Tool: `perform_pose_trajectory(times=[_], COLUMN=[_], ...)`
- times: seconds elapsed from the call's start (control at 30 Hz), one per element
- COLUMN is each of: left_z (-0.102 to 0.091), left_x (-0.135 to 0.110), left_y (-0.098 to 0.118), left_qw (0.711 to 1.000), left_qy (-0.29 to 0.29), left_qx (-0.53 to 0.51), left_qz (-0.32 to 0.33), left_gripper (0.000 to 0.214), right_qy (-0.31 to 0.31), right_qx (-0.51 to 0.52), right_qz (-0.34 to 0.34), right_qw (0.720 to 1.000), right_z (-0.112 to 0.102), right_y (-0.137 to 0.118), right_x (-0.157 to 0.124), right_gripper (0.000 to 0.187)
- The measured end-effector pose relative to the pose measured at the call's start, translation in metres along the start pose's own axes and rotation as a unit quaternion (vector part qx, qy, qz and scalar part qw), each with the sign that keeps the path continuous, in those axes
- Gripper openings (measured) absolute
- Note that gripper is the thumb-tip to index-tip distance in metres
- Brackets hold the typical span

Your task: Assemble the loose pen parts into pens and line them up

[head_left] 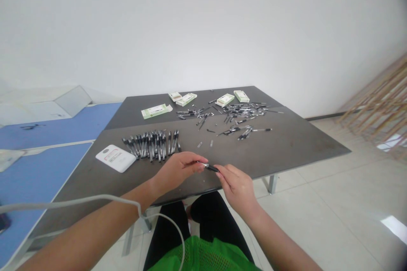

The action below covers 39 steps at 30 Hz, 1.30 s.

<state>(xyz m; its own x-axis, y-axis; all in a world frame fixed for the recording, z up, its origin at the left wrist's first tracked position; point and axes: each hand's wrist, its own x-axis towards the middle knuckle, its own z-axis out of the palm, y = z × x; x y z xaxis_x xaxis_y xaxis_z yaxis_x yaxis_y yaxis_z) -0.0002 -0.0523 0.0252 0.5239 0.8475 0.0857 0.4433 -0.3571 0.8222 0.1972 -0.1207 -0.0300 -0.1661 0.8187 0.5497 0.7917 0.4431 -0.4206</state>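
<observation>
Between my two hands, just above the table's near edge, is a black pen [211, 167] lying roughly level. My left hand [179, 170] pinches its left end with thumb and fingertips. The right end sits in the closed fingers of my right hand [235, 184]. To the left, a row of pens [152, 144] with dark grips lies side by side on the table. Farther off on the right is a loose heap of pens and pen parts [243, 112]. Small clear pieces [211, 144] lie just beyond my hands.
The dark table [286, 144] carries several green-and-white boxes [157, 111] toward its back. A white flat pack [116, 158] lies at the left edge. A pale cable [104, 197] crosses over my left forearm. A blue-topped table [57, 169] adjoins on the left.
</observation>
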Motion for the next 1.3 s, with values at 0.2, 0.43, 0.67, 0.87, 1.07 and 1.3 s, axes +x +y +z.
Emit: perform_pose_trajectory(times=[0.2,0.43,0.67,0.87,1.07,1.3], left_z=[-0.003,-0.006,-0.026,-0.031,-0.008,0.029], left_x=[0.003,0.013,0.035,0.053,0.095,0.130], left_y=[-0.011,-0.046,-0.092,-0.108,-0.103,-0.104], left_qw=[0.997,0.995,0.985,0.969,0.958,0.952], left_qy=[-0.033,-0.043,0.115,0.129,0.072,0.016], left_qx=[-0.058,-0.074,0.061,0.191,0.272,0.293], left_qz=[-0.045,-0.059,-0.111,-0.090,-0.050,-0.089], left_gripper=[0.025,0.044,0.047,0.041,0.028,0.012], right_qy=[-0.021,-0.041,-0.153,-0.191,-0.134,-0.125], right_qx=[0.079,0.233,0.035,-0.005,0.016,-0.069], right_qz=[0.020,0.125,0.182,0.167,0.150,0.188], right_qw=[0.996,0.964,0.971,0.967,0.980,0.972], right_z=[0.018,0.058,0.094,0.110,0.100,0.068], right_y=[0.004,0.014,0.010,-0.017,0.000,0.078], right_x=[0.006,0.013,0.045,0.068,0.054,0.091], right_gripper=[0.033,0.029,0.035,0.031,0.020,0.025])
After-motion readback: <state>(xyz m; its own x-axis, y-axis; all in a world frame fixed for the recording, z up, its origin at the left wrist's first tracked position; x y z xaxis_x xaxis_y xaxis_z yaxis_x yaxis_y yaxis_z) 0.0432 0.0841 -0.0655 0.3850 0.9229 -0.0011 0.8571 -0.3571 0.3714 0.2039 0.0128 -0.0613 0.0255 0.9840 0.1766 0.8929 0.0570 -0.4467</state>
